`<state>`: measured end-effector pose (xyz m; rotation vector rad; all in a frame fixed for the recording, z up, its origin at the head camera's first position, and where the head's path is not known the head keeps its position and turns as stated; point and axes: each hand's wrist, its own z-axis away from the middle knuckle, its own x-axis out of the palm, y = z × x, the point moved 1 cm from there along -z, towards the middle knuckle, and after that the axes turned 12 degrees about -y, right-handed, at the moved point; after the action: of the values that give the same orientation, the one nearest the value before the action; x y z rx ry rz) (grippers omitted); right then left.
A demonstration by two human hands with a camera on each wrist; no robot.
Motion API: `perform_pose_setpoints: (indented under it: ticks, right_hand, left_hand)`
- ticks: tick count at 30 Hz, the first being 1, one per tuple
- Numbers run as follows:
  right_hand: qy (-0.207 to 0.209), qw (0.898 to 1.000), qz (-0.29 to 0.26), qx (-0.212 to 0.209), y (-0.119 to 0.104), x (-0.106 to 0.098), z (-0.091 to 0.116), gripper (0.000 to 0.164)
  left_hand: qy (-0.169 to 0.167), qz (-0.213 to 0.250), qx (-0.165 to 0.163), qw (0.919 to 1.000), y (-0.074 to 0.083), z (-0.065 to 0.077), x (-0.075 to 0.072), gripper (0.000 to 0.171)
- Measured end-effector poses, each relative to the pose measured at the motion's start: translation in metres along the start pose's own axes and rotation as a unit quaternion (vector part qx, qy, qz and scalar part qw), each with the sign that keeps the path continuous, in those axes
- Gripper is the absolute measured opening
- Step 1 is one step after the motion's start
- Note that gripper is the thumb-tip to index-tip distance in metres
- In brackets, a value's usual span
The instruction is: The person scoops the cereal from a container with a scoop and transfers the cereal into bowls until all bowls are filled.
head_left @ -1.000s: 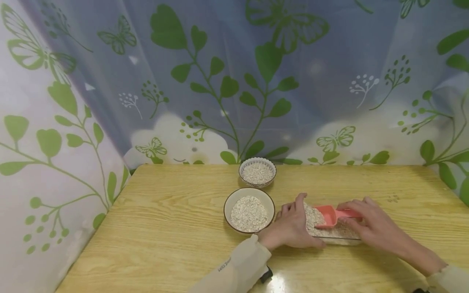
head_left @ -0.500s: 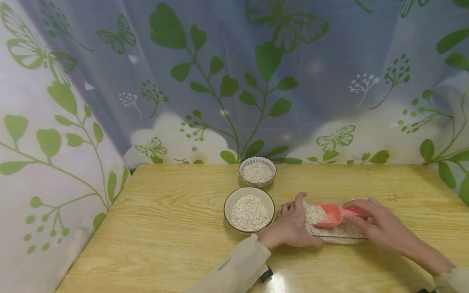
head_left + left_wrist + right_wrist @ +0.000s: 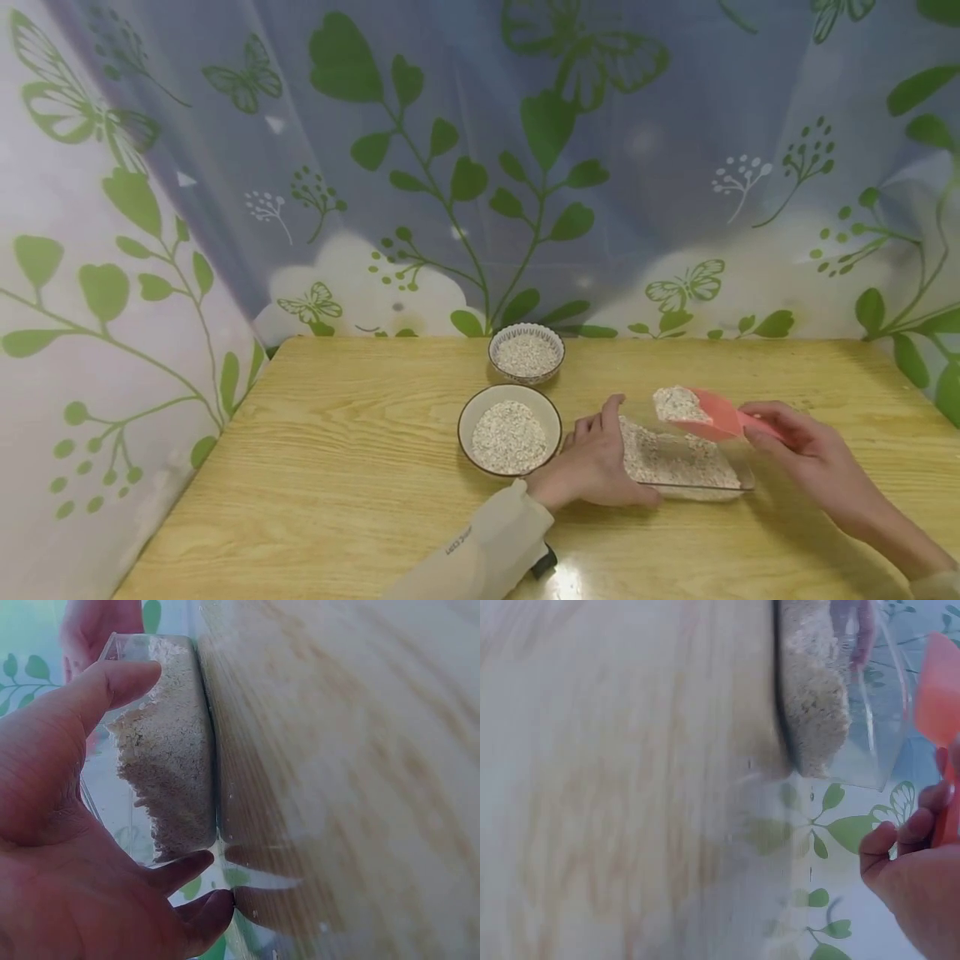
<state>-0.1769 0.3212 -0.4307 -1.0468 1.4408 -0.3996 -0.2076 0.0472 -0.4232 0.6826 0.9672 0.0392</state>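
Note:
My right hand [image 3: 817, 467] grips the handle of a coral-red scoop [image 3: 716, 417], raised over the container and heaped with rolled oats [image 3: 677, 404]. The scoop's underside also shows at the right edge of the right wrist view. Below it, a clear rectangular container [image 3: 744, 482] holds more oats [image 3: 675, 458]. My left hand [image 3: 596, 471] holds the container's left end, its thumb along the near side and fingers spread around the end. In the left wrist view, the thumb [image 3: 124, 682] overlaps the container wall and the oats [image 3: 169, 750] slope inside.
A dark-rimmed cream bowl [image 3: 468, 437] with oats stands just left of my left hand. Behind it sits a smaller patterned bowl [image 3: 527, 379], also with oats. The wooden table [image 3: 337, 467] ends at a leaf-and-butterfly curtain [image 3: 420, 167] at the back and left.
The scoop, which was down in the container's oats and slid right, has risen above the container with a load of oats. My left hand has stayed at the container's end.

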Motion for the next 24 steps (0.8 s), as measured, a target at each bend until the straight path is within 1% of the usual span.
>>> perform_pose_setpoints:
  ticks: [2,5,9,11,13,15,17,19,22,24]
  right_hand:
    - [0.017,1.000,-0.018,-0.002,0.000,0.000,0.001,0.026]
    - [0.027,0.999,-0.039,-0.003,-0.002,0.001,0.001,0.027]
    - [0.031,0.997,-0.075,-0.015,-0.003,0.002,-0.001,0.029]
    - [0.033,0.996,-0.082,-0.017,-0.005,0.003,-0.003,0.029]
    - [0.034,0.996,-0.077,-0.015,-0.008,0.004,-0.004,0.029]
    - [0.032,0.998,-0.059,-0.005,-0.011,0.003,-0.006,0.028]
    - [0.032,0.999,-0.040,0.002,-0.015,0.003,-0.008,0.027]
    - [0.033,0.999,-0.033,0.003,-0.019,0.003,-0.010,0.026]
    - [0.039,0.998,-0.042,-0.006,-0.024,0.005,-0.015,0.027]
    - [0.038,0.998,-0.055,-0.018,-0.027,0.008,-0.020,0.028]
  left_hand:
    - [0.001,0.001,-0.002,1.0000,0.000,0.000,0.000,0.127]
    - [0.004,-0.003,-0.006,1.0000,0.000,0.000,0.000,0.129]
    - [0.009,-0.030,-0.008,0.9995,0.001,0.003,-0.001,0.131]
    - [0.013,-0.044,-0.004,0.9989,0.003,0.006,-0.002,0.131]
    - [0.021,-0.061,0.008,0.9979,0.005,0.010,-0.005,0.131]
    - [0.029,-0.063,0.029,0.9972,0.006,0.015,-0.011,0.130]
    - [0.034,-0.061,0.055,0.9961,0.007,0.020,-0.018,0.126]
    - [0.036,-0.042,0.078,0.9954,0.005,0.025,-0.027,0.121]
    - [0.041,-0.018,0.098,0.9942,-0.003,0.032,-0.040,0.109]
    - [0.051,-0.012,0.107,0.9929,-0.011,0.037,-0.048,0.102]
